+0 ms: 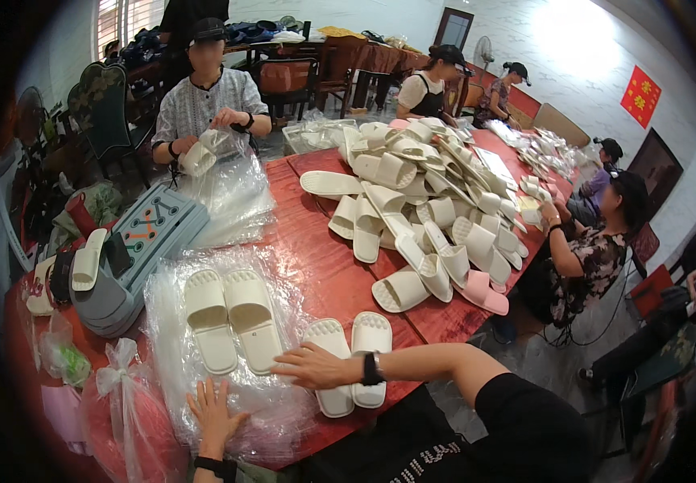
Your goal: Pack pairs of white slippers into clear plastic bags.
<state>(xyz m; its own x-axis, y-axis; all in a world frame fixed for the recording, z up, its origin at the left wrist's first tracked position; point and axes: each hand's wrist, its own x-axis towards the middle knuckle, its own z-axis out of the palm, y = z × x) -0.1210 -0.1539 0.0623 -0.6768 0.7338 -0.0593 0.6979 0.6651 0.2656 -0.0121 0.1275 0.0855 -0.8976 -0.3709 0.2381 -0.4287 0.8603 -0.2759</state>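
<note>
A pair of cream slide slippers, the left slipper (215,342) and the right slipper (256,342), lies side by side on a stack of clear plastic bags (169,322). My left hand (215,414) rests with fingers spread on the bags, just below the left slipper's heel. Over the bags' right side reaches my right hand (313,367), fingers stretched out and holding nothing; its fingertips are by the right slipper's heel, and contact is hard to tell. Under and beside that hand lies a second cream pair (370,338), soles up, partly covered by my wrist.
A large heap of cream slippers (396,205) fills the red table's (300,266) far side, with a pink slipper (483,294) at its edge. A grey case (155,225) stands left, near a tied pink bag (126,410). A co-worker (211,97) handles a bagged slipper opposite; others sit right.
</note>
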